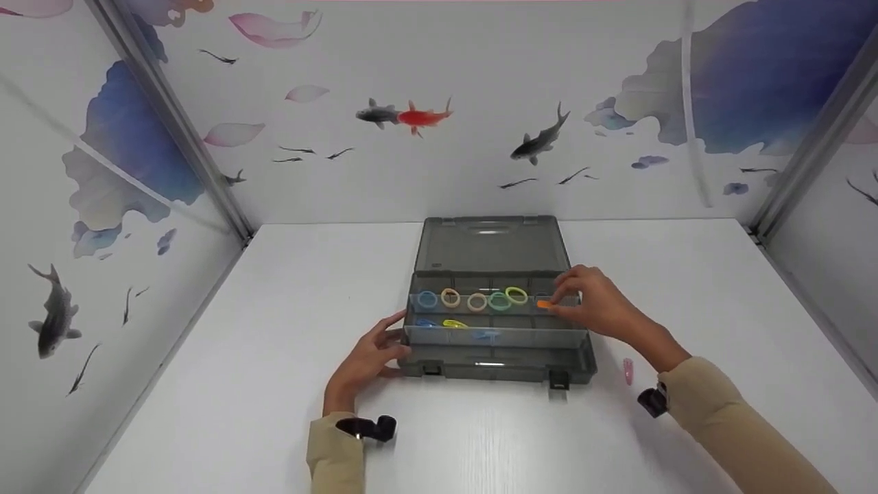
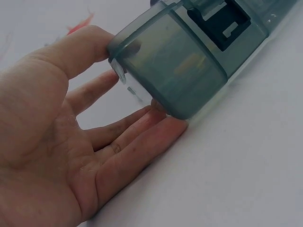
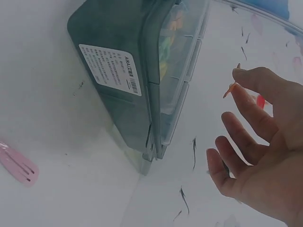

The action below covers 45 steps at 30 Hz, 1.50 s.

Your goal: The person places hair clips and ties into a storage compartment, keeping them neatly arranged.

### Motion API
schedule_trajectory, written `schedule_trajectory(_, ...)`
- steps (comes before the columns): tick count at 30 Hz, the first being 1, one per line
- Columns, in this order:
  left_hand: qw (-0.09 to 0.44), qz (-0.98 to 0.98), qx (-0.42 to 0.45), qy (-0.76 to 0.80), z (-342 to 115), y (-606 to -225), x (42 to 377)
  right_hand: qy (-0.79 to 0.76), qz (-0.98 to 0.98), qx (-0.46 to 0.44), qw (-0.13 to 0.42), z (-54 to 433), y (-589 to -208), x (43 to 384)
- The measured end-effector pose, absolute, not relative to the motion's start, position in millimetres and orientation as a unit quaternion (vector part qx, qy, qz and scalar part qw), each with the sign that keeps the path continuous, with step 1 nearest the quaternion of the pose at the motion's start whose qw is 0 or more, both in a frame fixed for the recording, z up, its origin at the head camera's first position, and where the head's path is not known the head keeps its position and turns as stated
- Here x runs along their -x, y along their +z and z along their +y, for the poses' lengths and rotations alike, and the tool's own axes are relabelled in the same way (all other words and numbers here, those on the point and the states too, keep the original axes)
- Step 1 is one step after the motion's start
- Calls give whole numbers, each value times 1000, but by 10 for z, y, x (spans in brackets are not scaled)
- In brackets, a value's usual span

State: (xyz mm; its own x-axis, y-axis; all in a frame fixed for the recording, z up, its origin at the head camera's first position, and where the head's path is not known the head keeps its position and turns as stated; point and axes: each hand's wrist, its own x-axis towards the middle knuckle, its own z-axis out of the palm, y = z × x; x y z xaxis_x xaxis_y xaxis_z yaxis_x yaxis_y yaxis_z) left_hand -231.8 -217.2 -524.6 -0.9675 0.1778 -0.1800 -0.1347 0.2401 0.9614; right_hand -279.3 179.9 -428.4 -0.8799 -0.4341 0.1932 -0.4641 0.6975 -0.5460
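A grey translucent storage box [image 1: 497, 372] lies with its lid [image 1: 492, 245] folded back. My left hand [image 1: 367, 357] holds the box's left end, thumb on the rim and fingers against the side near the bottom corner. Over the right part of the back rows, my right hand [image 1: 595, 302] pinches a small orange hair clip [image 1: 544, 304] between thumb and forefinger. In the right wrist view, this clip [image 3: 230, 89] is clear of the box, other fingers loosely bent. Several coloured hair ties [image 1: 477, 302] stand in the back row. Blue and yellow clips [image 1: 454, 324] lie in the middle row.
A pink hair clip [image 1: 628, 371] lies on the white table [image 1: 693, 302] right of the box, near my right forearm. The box's front latch [image 1: 559, 379] hangs down. Printed white panels [image 1: 466, 178] wall the table at the back and sides.
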Motion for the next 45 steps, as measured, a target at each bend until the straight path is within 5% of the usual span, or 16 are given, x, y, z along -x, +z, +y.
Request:
schedule_trajectory(12,125,780,-9,613,-2181,-5247,2315,289,-907,-307,-5,1529,-4436,2987)
schedule_trajectory(45,125,779,-18,614,-2185,-5244,2299,201,-943,-265,-34,1254,-4625,3030)
